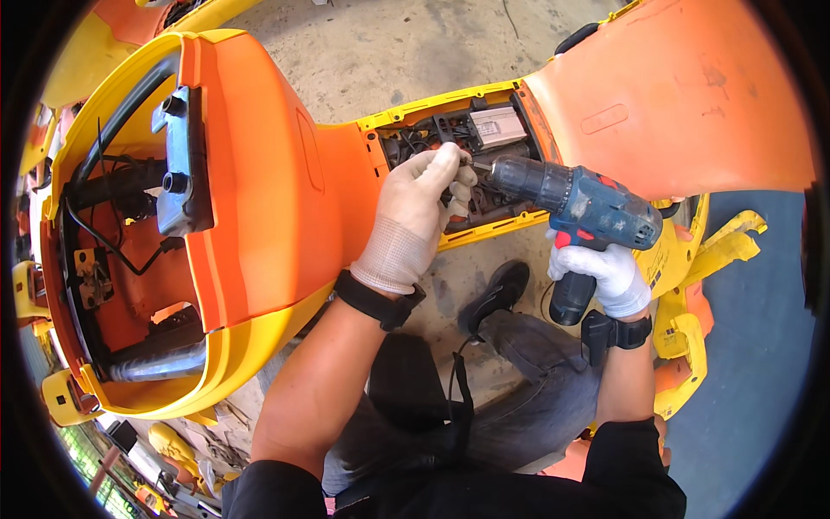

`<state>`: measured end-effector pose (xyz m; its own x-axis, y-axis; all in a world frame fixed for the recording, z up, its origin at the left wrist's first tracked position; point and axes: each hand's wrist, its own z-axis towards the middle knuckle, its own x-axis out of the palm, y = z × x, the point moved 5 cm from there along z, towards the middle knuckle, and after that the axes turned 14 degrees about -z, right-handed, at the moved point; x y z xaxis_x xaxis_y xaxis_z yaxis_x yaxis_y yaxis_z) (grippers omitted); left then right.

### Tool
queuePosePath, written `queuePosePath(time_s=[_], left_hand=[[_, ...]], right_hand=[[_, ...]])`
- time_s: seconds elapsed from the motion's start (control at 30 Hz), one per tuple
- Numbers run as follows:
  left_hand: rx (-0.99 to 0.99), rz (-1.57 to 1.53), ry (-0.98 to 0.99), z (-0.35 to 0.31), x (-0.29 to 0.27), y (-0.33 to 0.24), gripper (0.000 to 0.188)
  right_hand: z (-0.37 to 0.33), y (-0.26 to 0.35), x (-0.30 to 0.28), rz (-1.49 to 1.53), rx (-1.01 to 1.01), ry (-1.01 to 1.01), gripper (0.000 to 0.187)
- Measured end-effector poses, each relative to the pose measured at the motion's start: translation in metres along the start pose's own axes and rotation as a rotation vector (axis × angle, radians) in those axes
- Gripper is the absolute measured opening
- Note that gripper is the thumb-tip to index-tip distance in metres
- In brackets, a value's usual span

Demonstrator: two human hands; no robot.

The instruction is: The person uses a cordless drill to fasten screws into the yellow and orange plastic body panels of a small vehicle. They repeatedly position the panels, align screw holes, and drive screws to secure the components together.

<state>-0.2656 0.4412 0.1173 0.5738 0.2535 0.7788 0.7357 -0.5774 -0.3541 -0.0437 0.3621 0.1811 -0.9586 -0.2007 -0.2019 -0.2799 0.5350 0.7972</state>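
Observation:
My right hand, in a white glove, grips a dark blue cordless drill by its handle, with a finger near the red trigger. The drill's chuck points left, toward my left hand. That gloved hand is closed, fingertips pinched near the bit; what they hold is too small to make out. Both hands are above an open bay in an orange and yellow vehicle body. Inside the bay lie dark wiring and a silver box-shaped unit.
To the left rises a large orange front shell with a black tube and bracket inside. An orange rear panel spreads at the upper right. Yellow body parts lie beside my right arm. My shoe rests on the concrete floor below the bay.

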Motion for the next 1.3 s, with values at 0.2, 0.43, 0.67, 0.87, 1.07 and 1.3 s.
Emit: queuePosePath(time_s=[0.2, 0.43, 0.67, 0.87, 1.07, 1.3], left_hand=[[-0.029, -0.136, -0.058, 0.001, -0.005, 0.0, 0.045], [-0.032, 0.012, -0.118, 0.001, -0.011, 0.005, 0.034], [-0.16, 0.402, -0.128, -0.007, -0.006, 0.009, 0.024], [-0.191, 0.481, -0.121, -0.011, -0.003, 0.011, 0.025], [-0.158, 0.527, -0.097, -0.008, -0.004, 0.011, 0.026], [-0.142, 0.563, -0.092, -0.01, -0.002, 0.01, 0.025]], right_hand=[[0.003, 0.003, 0.006, 0.017, -0.005, -0.048, 0.037], [0.033, 0.021, 0.009, -0.002, -0.018, 0.013, 0.038], [0.111, 0.027, 0.029, -0.069, -0.025, 0.217, 0.029], [0.166, 0.012, 0.052, -0.097, -0.014, 0.258, 0.017], [0.194, 0.001, 0.061, -0.076, 0.018, 0.267, 0.015], [0.209, -0.006, 0.063, -0.113, 0.046, 0.284, 0.017]])
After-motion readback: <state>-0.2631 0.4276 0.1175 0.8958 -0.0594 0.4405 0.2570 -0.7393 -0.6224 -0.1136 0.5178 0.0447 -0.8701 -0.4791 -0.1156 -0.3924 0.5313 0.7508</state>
